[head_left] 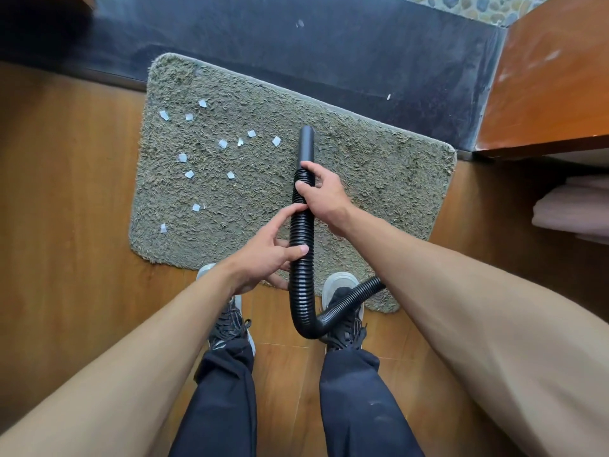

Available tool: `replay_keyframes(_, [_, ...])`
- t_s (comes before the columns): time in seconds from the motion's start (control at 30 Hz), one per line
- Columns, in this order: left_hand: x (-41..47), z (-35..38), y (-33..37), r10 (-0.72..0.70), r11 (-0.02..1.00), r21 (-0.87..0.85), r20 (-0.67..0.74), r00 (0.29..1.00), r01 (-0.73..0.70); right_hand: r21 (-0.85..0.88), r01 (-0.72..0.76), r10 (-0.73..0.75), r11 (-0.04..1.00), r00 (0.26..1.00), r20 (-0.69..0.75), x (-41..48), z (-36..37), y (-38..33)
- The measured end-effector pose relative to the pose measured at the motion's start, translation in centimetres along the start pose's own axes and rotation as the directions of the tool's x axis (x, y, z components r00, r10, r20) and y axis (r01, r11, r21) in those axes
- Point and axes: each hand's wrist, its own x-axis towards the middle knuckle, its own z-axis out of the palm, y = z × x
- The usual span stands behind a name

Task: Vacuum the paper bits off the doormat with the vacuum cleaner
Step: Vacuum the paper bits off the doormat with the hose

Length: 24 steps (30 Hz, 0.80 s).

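Directly under the camera I see two legs in dark trousers (356,407) and laced dark shoes (342,291) with pale toe caps. They stand on a warm brown plank floor (66,225), toes at the near edge of the doormat (379,179), a shaggy grey-green rectangle with rounded corners. A black ribbed hose (301,282) comes in under the right forearm, crosses the right shoe, bends sharply and runs away from me. Both hands are clamped on it. The left hand (263,255) is lower, with its thumb across the ribs and forefinger stretched along them. The right hand (324,196) is higher, wrapped just behind the smooth round nozzle (306,143). I cannot tell whether the nozzle's tip touches the pile. White paper bits (222,144) lie scattered over the mat's left half, apart from the nozzle. Beyond runs a dark, smooth sill (362,61). To the right, a reddish wooden panel (543,87) overhangs folded pink cloths (573,209).
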Motion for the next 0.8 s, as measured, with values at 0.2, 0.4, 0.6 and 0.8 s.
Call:
replay_keyframes(0.2, [-0.3,-1.1,-0.9,0.012,0.997,-0.079,-0.002,1.000,-0.012,-0.077,-0.013,0.014,0.997,1.000,0.005,0.1,1.7,-0.6])
replay_keyframes(0.4, [-1.2,-1.5,-1.9,-0.007,0.994,-0.107,0.006,1.000,0.008,-0.102,-0.028,0.031,0.994,0.999,0.028,-0.6,2.6,-0.2])
replay_keyframes(0.6, [-1.9,-2.6,-2.8,-0.016,0.988,-0.151,0.008,1.000,0.017,-0.154,-0.024,0.032,0.988,0.998,0.048,-1.0,4.0,-0.7])
replay_keyframes(0.8, [-2.4,-4.2,-3.2,-0.016,0.976,-0.219,0.000,1.000,0.016,-0.214,-0.006,0.023,0.977,0.997,0.079,-0.6,6.1,-1.8])
